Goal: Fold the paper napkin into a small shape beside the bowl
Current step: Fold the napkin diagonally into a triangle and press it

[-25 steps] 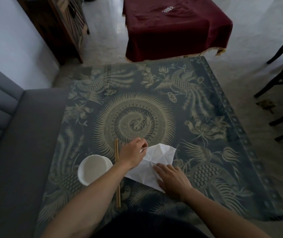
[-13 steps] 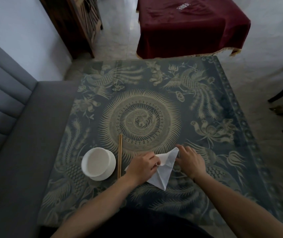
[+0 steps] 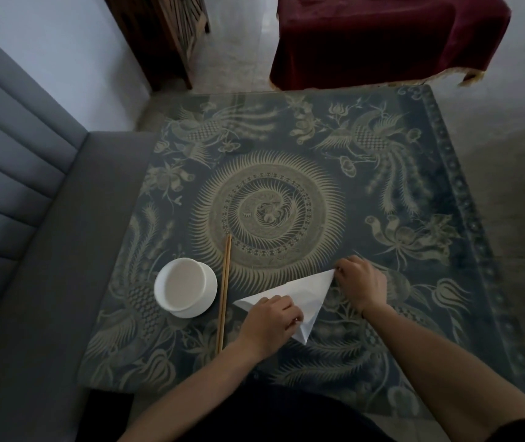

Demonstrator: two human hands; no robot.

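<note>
A white paper napkin (image 3: 307,290), folded into a triangle, lies on the patterned table (image 3: 286,154) to the right of a white bowl (image 3: 185,287). My left hand (image 3: 269,323) lies on the napkin's near left part with curled fingers, pinching the paper at its lower edge. My right hand (image 3: 361,283) holds the napkin's far right corner between its fingertips. The napkin's lower point sticks out toward me between the hands. The paper's middle is partly hidden under my left hand.
A pair of wooden chopsticks (image 3: 224,291) lies between the bowl and the napkin, pointing away from me. A grey sofa (image 3: 31,250) runs along the table's left side. A dark red covered table (image 3: 388,36) stands beyond the far edge.
The napkin went from a wide open sheet to a narrow folded triangle. My right hand moved from the near edge up to the far right corner. The camera view shifted.
</note>
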